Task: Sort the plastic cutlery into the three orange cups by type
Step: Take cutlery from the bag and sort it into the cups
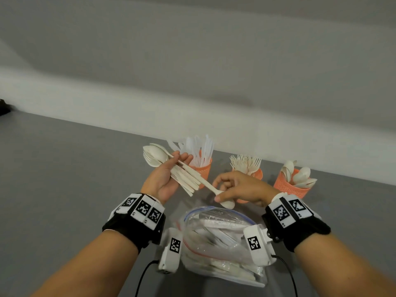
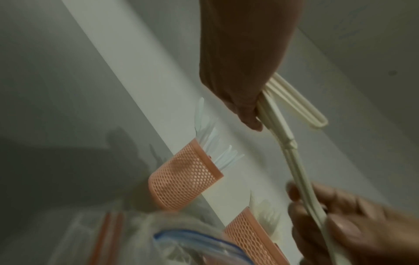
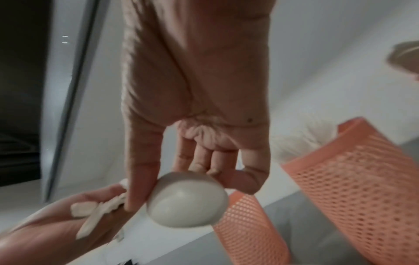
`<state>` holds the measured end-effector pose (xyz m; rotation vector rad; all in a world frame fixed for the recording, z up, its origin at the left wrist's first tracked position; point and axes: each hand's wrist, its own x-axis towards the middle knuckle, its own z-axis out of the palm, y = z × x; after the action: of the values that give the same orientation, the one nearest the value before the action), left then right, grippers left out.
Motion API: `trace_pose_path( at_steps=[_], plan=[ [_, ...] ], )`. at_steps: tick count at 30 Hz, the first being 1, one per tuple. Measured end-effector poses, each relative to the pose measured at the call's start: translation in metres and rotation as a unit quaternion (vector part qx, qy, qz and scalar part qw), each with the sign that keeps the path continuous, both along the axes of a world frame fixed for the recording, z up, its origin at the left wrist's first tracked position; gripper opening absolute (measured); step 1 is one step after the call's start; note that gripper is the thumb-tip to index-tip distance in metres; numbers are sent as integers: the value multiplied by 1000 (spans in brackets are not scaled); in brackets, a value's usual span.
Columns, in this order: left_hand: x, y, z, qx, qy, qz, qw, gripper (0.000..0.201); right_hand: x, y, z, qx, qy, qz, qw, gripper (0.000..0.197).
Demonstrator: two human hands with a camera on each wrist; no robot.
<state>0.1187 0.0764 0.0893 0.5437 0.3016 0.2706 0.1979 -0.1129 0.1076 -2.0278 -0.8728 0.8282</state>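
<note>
The left hand (image 1: 165,179) grips a bundle of cream plastic cutlery (image 1: 171,168); the right hand (image 1: 240,188) pinches one cream plastic spoon (image 1: 214,189) at its 4 o'clock, before three orange mesh cups (image 1: 291,185) on the grey bench (image 1: 75,168).

bare test room: grey table (image 1: 64,168), blank wall (image 1: 192,50).

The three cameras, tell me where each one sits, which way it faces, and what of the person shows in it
Head: worn on the head, looks forward and down at the grey table; both forearms and hands show.
Left wrist: looks along the left hand gripping a cream plastic cutlery bundle.
Right wrist: looks along the right hand pinching a cream plastic spoon.
Shared: all three show that spoon and the orange mesh cups, for instance the knife cup in the head and left wrist views.
</note>
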Motion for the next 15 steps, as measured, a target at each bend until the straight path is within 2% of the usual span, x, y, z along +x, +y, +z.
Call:
trace_pose_path(
  at_steps=[4,6,8,11,15],
  plan=[
    [-6,13,-3,41,17,11,999,16,9,-14,3,30,3,-27,999,21],
    [-9,15,-3,109,39,-8,993,18,10,-15,11,-30,-80,0,996,22],
    [-12,12,-1,175,56,-55,981,18,6,-9,21,-77,-191,48,977,25],
    [-15,1,2,227,53,-158,959,19,-5,7,40,-67,-287,96,951,22],
    [-17,-14,6,255,16,-247,935,25,-15,29,50,-35,-356,82,930,8]
  ],
)
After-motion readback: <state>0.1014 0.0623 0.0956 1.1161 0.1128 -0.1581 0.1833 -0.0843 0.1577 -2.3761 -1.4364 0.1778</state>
